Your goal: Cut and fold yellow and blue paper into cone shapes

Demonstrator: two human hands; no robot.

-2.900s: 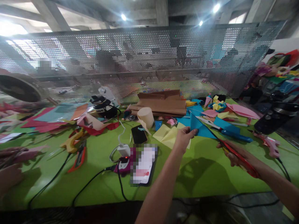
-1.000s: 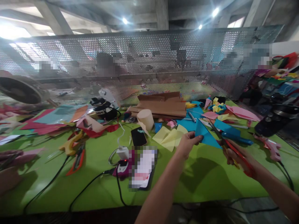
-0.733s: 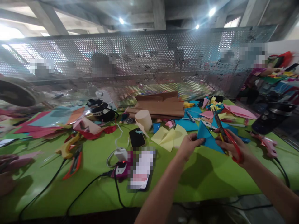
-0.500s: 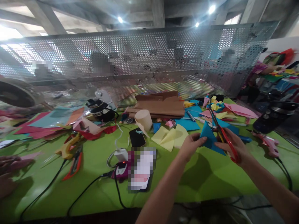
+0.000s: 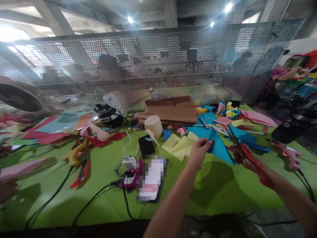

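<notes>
My left hand pinches a folded piece of blue paper by its left edge, above the green table. The paper hangs at a slant, its lower corner pointing toward my other hand. In my right hand are red-handled scissors, blades pointing up and to the left, just right of the paper and apart from it. Whether those fingers touch the paper's corner is hard to make out. Pale yellow paper lies to the left of my left hand.
A phone and a purple power strip with cables lie left of my arms. A yellow glue gun and red-handled cutters sit farther left, a pink glue gun at right. Brown paper lies before a perforated metal screen.
My right hand has let go of the blue paper and moved right and slightly down with the scissors. My left hand has shifted a little left and up, still holding the paper.
</notes>
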